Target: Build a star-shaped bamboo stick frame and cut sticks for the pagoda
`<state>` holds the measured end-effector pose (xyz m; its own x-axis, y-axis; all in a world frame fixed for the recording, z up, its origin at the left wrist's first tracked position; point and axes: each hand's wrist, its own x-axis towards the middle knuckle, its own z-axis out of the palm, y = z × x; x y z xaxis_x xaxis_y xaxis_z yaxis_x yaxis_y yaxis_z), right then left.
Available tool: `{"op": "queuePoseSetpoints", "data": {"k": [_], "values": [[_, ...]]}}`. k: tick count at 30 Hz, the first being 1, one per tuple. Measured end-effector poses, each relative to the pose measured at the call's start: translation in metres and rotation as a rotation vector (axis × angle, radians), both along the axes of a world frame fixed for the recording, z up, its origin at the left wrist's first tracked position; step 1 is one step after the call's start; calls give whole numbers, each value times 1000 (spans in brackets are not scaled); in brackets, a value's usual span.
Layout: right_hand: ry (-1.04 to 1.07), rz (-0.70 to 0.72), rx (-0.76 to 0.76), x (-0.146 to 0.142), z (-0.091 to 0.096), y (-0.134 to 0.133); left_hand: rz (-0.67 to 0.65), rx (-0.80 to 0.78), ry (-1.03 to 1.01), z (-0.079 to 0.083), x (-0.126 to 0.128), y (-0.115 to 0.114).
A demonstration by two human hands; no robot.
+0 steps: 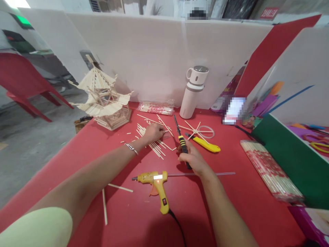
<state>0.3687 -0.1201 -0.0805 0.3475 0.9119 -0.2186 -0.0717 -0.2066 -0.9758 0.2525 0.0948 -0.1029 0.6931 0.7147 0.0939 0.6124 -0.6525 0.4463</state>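
My left hand (153,133) is closed in a pinch above a loose heap of thin wooden sticks (157,149); a short stick end (166,131) shows at its fingertips. In my right hand (192,157) is a slim hand tool (183,143) with a black-and-yellow handle and a narrow dark blade, pointing away from me. Just beyond that hand lie a star of joined sticks (195,131), a clear ring (212,131) and a yellow utility knife (207,144). A yellow hot glue gun (154,177) rests nearer me, a glue stick (223,173) running from its back.
A pagoda-like stick model (102,99) stands at the back left. Behind the sticks are a packet of sticks (156,107) and a white flask (191,96). At right lie a larger stick pack (271,171), a green box (293,157) and a lit phone (233,109).
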Motion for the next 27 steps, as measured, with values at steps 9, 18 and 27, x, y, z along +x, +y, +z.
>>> {"op": "queuePoseSetpoints", "data": {"k": [9,18,27], "values": [[1,-7,-5,1,-1,0,-10,13,-5,1,0,-1],[4,-2,8,0,-2,0,-5,3,-7,2,0,-2],[-13,5,1,1,-2,0,-11,4,-21,0,0,-1]]}}
